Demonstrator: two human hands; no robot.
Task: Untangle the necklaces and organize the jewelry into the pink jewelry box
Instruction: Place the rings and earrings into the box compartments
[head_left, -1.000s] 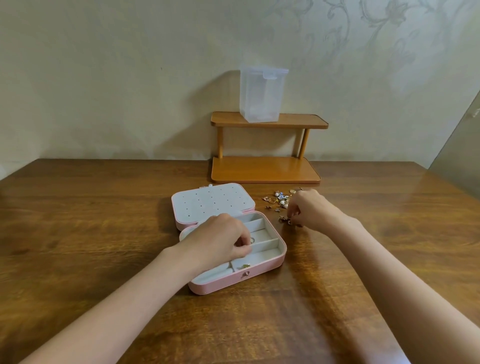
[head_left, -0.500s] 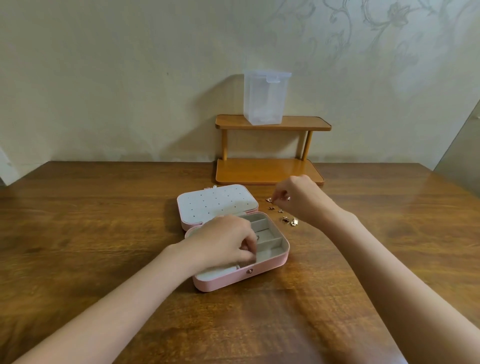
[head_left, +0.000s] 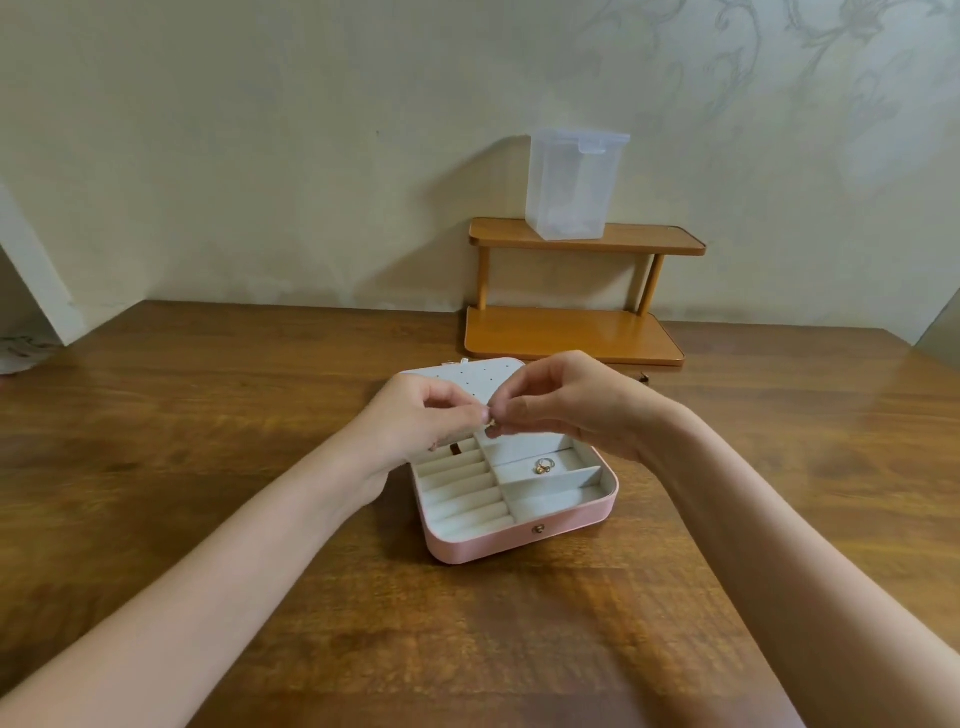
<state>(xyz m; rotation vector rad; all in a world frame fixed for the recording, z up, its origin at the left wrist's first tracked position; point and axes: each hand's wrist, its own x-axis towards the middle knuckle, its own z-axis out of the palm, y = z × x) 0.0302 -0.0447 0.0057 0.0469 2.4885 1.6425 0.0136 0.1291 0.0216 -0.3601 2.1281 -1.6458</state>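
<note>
Pink jewelry box (head_left: 519, 535) lies open on the wooden worktop (head_left: 208, 441), pink outside, pale lining inside. Lid (head_left: 467, 376) is tipped back, dotted with small holes. Tray has ring-roll slots (head_left: 457, 493) on the left side and divided compartments on the right. A gold ring (head_left: 543, 466) sits in one middle right compartment. Metal snap (head_left: 539, 529) shows on the front wall.

Both hands hover over the back of the tray, in front of the lid. Left hand (head_left: 415, 421) and right hand (head_left: 566, 405) meet fingertip to fingertip, fingers curled and pinching one small gold jewelry piece (head_left: 491, 422) between them. The piece is too small to identify.

Behind the box, a two-tier wooden shelf (head_left: 576, 332) stands against the wall, with a clear plastic container (head_left: 571, 187) on its top tier. A tiny dark item (head_left: 644, 377) lies on the worktop just right of the right hand.

The hands hide most of the lid and the rear compartments. Any loose jewelry behind the right hand is covered. Both forearms are cut off at the frame bottom.
</note>
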